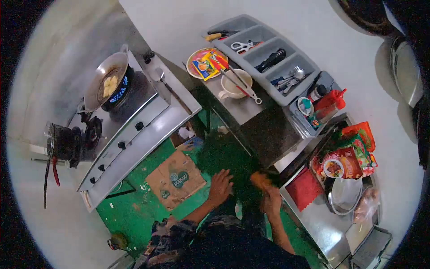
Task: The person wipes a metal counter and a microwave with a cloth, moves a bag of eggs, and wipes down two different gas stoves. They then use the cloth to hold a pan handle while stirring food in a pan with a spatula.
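Observation:
My left hand (220, 187) is held low in front of my body, with its fingers stretched out and nothing in it. To its right, my right hand (271, 200) is closed around a blurred orange-brown object (261, 180) whose kind I cannot make out. Both hands are above the green floor (136, 219), away from the counters. At the upper left, pale yellow pieces of food (110, 85) lie in a wok (104, 71) over a lit blue flame. A long-handled metal spatula (168, 85) rests on the stove's edge.
A flattened cardboard box (175, 179) lies on the floor. Ahead stand a cream mug (235, 85) with red-tipped tongs across it, a plate (190, 62) and a grey cutlery tray (268, 33). Food packets (354, 157) and a metal bowl (345, 197) stand at the right.

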